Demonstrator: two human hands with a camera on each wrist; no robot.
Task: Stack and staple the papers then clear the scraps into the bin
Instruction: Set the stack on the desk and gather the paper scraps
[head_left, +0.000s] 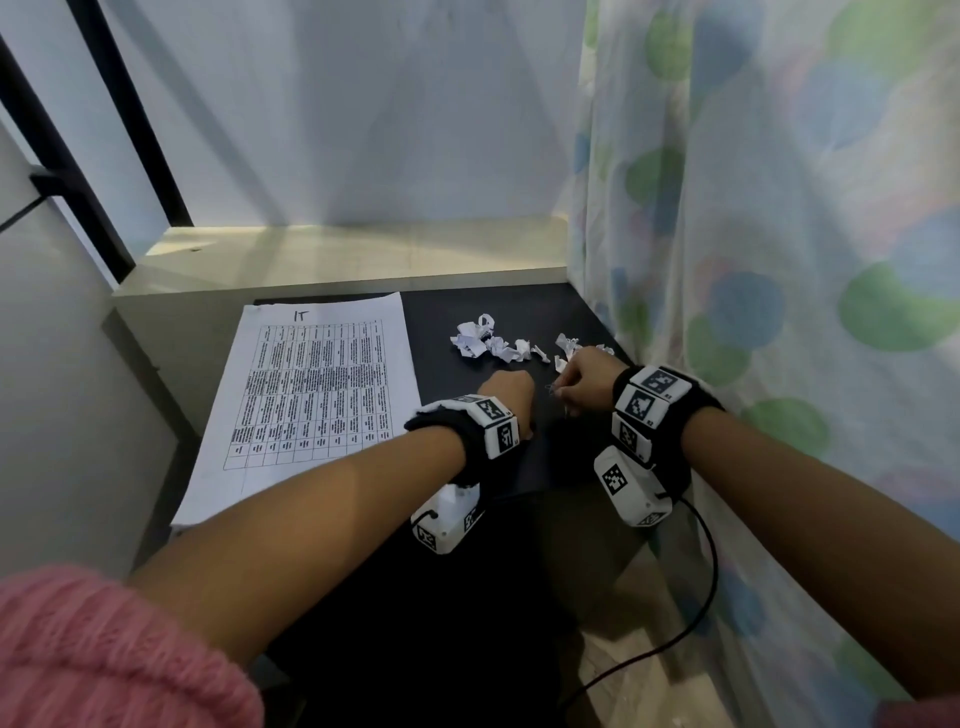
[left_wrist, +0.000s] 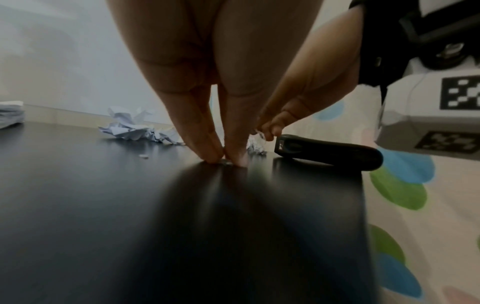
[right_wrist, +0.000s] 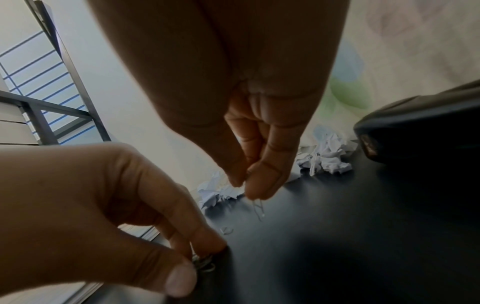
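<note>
A printed paper stack (head_left: 311, 395) lies flat on the left of the black table (head_left: 467, 322). Crumpled white scraps (head_left: 493, 343) lie in a row at the back right. My left hand (left_wrist: 224, 160) points down and pinches a small clump of bent metal staples (right_wrist: 205, 265) against the tabletop. Just to its right, my right hand (right_wrist: 246, 190) pinches a thin bent staple wire (right_wrist: 258, 207) between thumb and forefinger, a little above the table. A black stapler (left_wrist: 327, 152) lies on the table beside the right hand. In the head view both hands (head_left: 506, 392) (head_left: 571, 387) are close together.
A dotted curtain (head_left: 779, 260) hangs along the table's right edge. A pale ledge (head_left: 337, 260) and wall close off the back. One tiny loose bit (right_wrist: 227, 230) lies on the table between the hands. No bin shows in any view.
</note>
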